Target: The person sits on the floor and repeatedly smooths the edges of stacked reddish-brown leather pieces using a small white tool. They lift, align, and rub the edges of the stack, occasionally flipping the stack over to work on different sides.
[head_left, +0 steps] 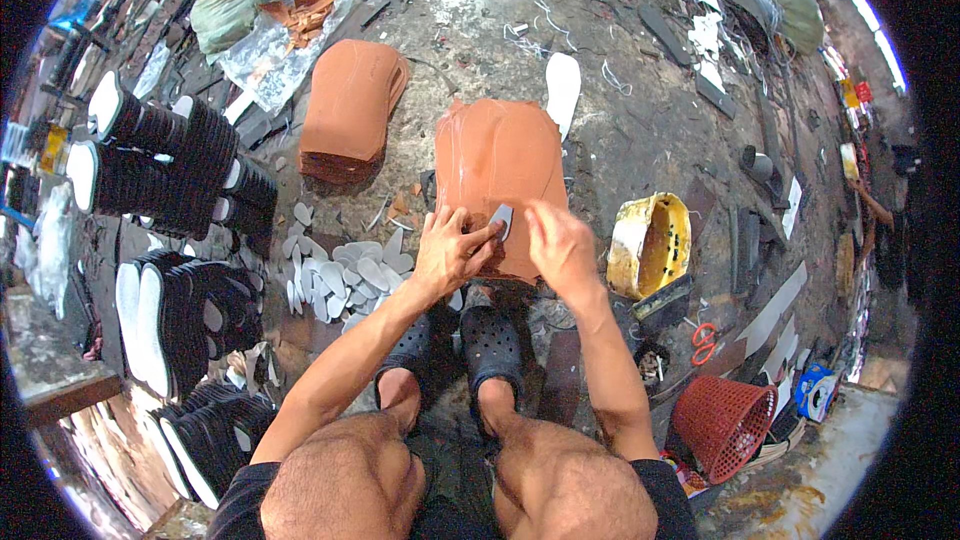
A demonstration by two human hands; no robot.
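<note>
A stack of orange-brown sole-shaped sheets [478,148] lies on the floor in front of my feet. On its near part is a small grey oval pad [504,221]. My left hand [455,248] rests on the stack with curled fingers, the fingertips gripping the pad's left edge. Just right of the pad, my right hand [561,246] hovers over the stack with its fingers bent together. Motion smears it a little, and whatever it may hold is hidden.
Left of my feet lies a pile of grey oval pads [345,275]. Beyond it stands a second brown stack [350,105]. Stacked black soles [180,325] line the left. To the right are a yellow-stained container [637,252], orange-handled scissors [704,342] and a red basket [712,430].
</note>
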